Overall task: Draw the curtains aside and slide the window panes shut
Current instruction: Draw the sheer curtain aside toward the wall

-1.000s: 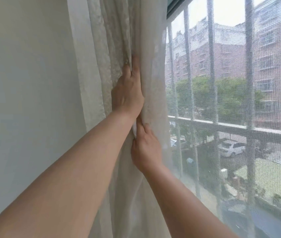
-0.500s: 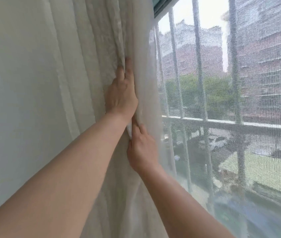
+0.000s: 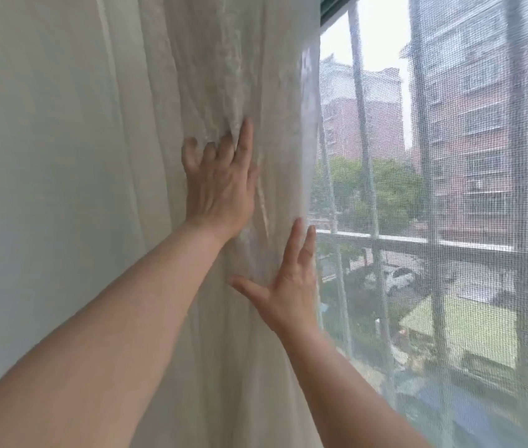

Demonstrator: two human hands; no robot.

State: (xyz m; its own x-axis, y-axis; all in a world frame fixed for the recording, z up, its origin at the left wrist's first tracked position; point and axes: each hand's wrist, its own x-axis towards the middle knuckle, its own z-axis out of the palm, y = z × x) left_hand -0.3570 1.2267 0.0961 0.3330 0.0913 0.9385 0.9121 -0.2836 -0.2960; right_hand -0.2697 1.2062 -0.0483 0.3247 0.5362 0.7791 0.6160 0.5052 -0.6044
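A cream sheer curtain (image 3: 224, 76) hangs bunched in folds against the left wall. My left hand (image 3: 220, 182) lies on the gathered folds with its fingers spread and pressing into the cloth. Lower and to the right, my right hand (image 3: 285, 286) has straight fingers and a spread thumb, touching the curtain's right edge. To the right of the curtain stands the window (image 3: 450, 221), covered by a fine mesh screen. Behind the mesh are grey vertical bars (image 3: 364, 156) and a horizontal rail (image 3: 417, 242). No sliding pane or handle shows.
A plain pale wall (image 3: 30, 156) fills the left side. A dark green window frame corner (image 3: 333, 11) shows at the top. Outside are brick apartment blocks, trees, parked cars and a lawn far below.
Both hands have let go of their pinch on the curtain folds and now lie flat with spread fingers. The view has swung left, so the curtain bunch sits further right.
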